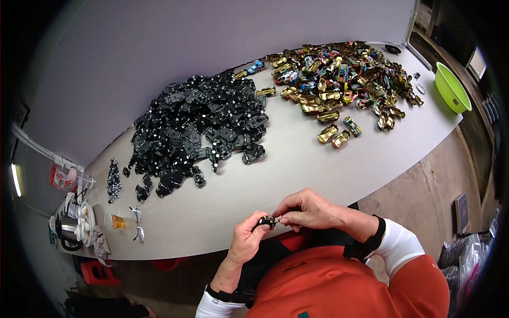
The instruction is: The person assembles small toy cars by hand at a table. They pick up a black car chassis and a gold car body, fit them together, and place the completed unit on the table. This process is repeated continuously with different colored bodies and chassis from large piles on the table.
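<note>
Close to the table's front edge, my left hand (245,239) is closed around a small black toy car (266,221) with yellow marks. My right hand (307,209) meets it from the right, thumb and fingertips pinched together at the car's end. A tiny light-coloured piece seems to show between those fingertips, but it is too small to name. Beyond my hands lies a large heap of black toy car bases (196,122) with white dots. To its right spreads another heap of gold and multicoloured toy car bodies (339,79), a few lying loose at its near side.
A small pile of shiny parts (113,181) lies at the left. Near it are a cup of amber drink (114,221), eyeglasses (138,224), a kettle (69,232) and a tray of white cups (91,225). A green basin (452,88) sits at the table's right end.
</note>
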Demonstrator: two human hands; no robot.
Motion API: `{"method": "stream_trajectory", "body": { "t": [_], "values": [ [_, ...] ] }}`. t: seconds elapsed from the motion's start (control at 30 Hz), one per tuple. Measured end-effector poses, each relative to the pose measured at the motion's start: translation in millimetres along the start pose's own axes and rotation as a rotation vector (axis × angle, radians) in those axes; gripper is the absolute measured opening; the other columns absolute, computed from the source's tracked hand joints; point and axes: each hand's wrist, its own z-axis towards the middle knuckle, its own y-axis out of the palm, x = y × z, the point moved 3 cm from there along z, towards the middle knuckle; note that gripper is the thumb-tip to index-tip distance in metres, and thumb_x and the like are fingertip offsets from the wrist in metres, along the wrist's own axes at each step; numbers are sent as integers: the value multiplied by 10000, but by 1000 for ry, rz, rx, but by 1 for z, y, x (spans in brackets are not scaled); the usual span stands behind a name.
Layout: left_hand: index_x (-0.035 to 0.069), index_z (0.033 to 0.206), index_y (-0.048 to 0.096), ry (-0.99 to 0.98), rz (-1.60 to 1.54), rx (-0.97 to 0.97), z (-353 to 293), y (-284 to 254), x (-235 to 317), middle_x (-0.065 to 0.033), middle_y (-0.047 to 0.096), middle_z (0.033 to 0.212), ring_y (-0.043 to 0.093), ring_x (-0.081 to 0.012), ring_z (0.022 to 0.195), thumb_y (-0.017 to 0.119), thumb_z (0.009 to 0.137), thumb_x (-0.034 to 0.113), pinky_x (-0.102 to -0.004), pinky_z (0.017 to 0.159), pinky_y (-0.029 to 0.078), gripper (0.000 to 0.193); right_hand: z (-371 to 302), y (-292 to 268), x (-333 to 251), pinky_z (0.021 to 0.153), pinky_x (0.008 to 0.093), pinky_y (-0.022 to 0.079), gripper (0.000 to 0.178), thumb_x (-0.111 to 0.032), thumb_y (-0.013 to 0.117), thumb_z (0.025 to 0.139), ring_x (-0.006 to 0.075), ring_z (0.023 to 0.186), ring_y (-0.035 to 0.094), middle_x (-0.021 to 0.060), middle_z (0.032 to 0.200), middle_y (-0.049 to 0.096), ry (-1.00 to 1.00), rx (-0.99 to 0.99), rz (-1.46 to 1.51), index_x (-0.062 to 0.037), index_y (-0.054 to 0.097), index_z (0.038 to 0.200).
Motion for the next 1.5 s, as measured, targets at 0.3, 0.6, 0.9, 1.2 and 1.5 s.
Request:
{"method": "stream_trajectory", "body": {
  "t": [0.3, 0.6, 0.9, 1.2, 1.5],
  "values": [
    [-22, 940, 580, 79, 315, -46, 5, 6, 13, -22, 567, 751, 493, -62, 619, 522, 868, 28, -204, 556, 408, 105, 3, 0, 9, 561, 268, 446, 60, -3, 613, 806, 120, 648, 563, 45, 728, 594, -266, 76, -230, 11, 592, 861],
    [-14, 950, 571, -238, -15, 50, 2, 16, 15, -27, 548, 686, 444, -53, 513, 501, 899, 50, -187, 455, 360, 108, 1, 1, 10, 576, 303, 437, 47, 11, 583, 812, 157, 666, 551, 68, 704, 555, -151, 142, -163, 10, 595, 858],
    [-16, 960, 564, -283, -104, 64, 3, 22, 11, -33, 545, 683, 428, -52, 494, 492, 911, 67, -174, 429, 335, 120, 3, 4, 12, 564, 354, 451, 31, -25, 584, 795, 302, 656, 568, 132, 742, 581, -429, 306, -502, 5, 591, 797],
    [-12, 955, 559, -367, -387, 90, 1, 26, -1, -50, 552, 687, 429, -68, 481, 506, 914, 82, -182, 420, 327, 116, 2, -1, 26, 494, 290, 435, 86, -54, 550, 845, 184, 570, 545, 60, 680, 553, -231, 198, -267, -13, 611, 889],
    [9, 1025, 546, -450, -433, -56, -5, 33, 8, -57, 583, 737, 488, -67, 506, 514, 912, 89, -155, 418, 342, 142, -11, -29, 30, 456, 177, 385, 145, -107, 479, 925, 39, 550, 494, -19, 672, 528, -61, 325, 290, -18, 592, 939]
  ]
}}
